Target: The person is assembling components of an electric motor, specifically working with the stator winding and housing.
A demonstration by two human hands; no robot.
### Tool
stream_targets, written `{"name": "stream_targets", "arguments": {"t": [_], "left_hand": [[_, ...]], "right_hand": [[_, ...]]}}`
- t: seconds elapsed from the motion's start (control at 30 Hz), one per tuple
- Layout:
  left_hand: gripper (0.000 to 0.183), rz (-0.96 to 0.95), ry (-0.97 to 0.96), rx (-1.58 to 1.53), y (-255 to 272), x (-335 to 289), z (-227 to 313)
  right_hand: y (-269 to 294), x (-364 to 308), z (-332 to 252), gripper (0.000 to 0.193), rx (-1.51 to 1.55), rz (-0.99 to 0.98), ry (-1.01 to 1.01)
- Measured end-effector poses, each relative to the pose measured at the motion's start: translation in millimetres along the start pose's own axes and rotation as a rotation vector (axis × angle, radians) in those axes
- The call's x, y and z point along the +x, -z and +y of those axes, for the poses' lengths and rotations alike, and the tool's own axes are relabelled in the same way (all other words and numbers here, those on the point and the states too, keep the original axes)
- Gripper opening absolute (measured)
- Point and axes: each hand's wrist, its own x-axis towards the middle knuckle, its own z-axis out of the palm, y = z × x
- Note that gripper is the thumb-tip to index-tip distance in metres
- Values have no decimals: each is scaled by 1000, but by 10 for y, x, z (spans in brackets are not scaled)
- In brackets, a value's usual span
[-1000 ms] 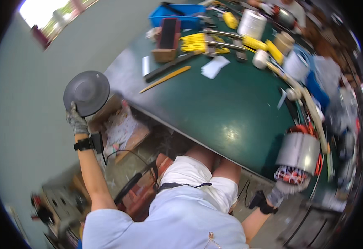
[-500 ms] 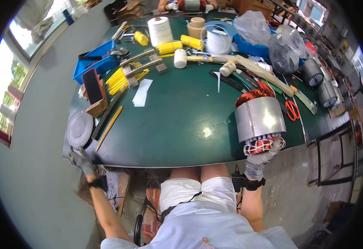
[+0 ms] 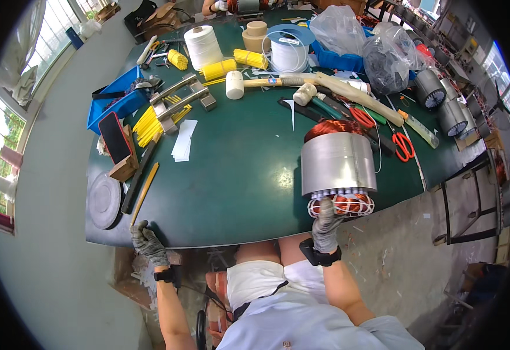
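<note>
Head view looks down on a dark green tabletop [image 3: 237, 175] whose near edge runs in a curve just above the person's lap. The middle of the tabletop is bare; tools, yellow sleeve bundles [image 3: 150, 122], white spools [image 3: 203, 45] and plastic bags [image 3: 383, 55] crowd the far half and the left rim.

The motor stator [image 3: 338, 163], a steel cylinder with copper windings showing at both ends, stands at the near edge on the right, its lower coil end with white ties overhanging toward the lap. The right hand [image 3: 326, 220], gloved, reaches up from below with its fingers against that lower coil end; its grip looks closed on the windings, though the fingertips are partly hidden.

The left hand [image 3: 147, 242], also gloved, rests at the tabletop's near left edge, fingers curled over the rim and holding nothing else. Just beyond it lie a yellow stick [image 3: 144, 191] and a round grey disc [image 3: 104, 200] at the left corner. The two hands are well apart.
</note>
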Motion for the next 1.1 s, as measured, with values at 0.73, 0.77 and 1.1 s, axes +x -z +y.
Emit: {"name": "stream_targets", "arguments": {"t": [0.73,0.77,1.1], "left_hand": [[13,-4,-173,146,-27,35,130],[13,0,-190,154,-70,51,89],[12,-225,36,-87,57,143,98]], "right_hand": [[-280,164,174,82,-799,-484,323],[-298,194,167,82,-806,-480,326],[-176,302,266,64,-835,-474,595]]}}
